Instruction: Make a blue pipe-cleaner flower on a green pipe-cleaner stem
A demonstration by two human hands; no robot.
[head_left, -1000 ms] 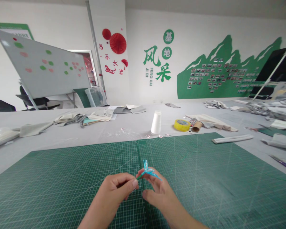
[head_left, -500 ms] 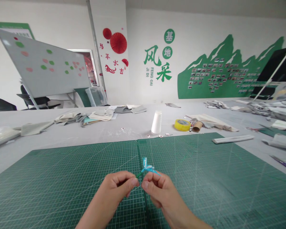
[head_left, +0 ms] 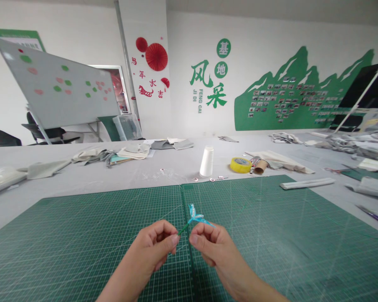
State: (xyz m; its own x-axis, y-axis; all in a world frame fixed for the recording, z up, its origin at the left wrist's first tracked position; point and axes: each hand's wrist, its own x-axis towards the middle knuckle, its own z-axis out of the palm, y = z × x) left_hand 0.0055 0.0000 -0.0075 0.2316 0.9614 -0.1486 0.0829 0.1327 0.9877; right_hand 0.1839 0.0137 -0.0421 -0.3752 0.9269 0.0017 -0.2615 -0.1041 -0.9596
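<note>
A small artificial flower (head_left: 195, 214) with light-blue petals, white bead-like rows and a thin green stem stands tilted above the cutting mat. The stem is pinched between the thumb and forefinger of my left hand (head_left: 159, 243). Close by on the right, my right hand (head_left: 211, 243) is closed in a pinch just below the petals. A blue petal tip reaches over its forefinger. Whatever lies between the right fingertips is hidden. Under both hands lies the green gridded cutting mat (head_left: 97, 226), with a seam down the middle.
Beyond the mat stand a white thread cone (head_left: 207, 161), a roll of yellow tape (head_left: 240, 165) and a cardboard tube (head_left: 260, 167). A rolled pale cloth (head_left: 308, 183) lies on the mat's right far edge. Fabric pieces (head_left: 134, 150) and a purple-handled tool (head_left: 376, 217) lie farther out.
My left hand has shifted slightly left and down along the stem, so more green shows. The flower head sits a little higher and farther right. The right hand has barely moved.
</note>
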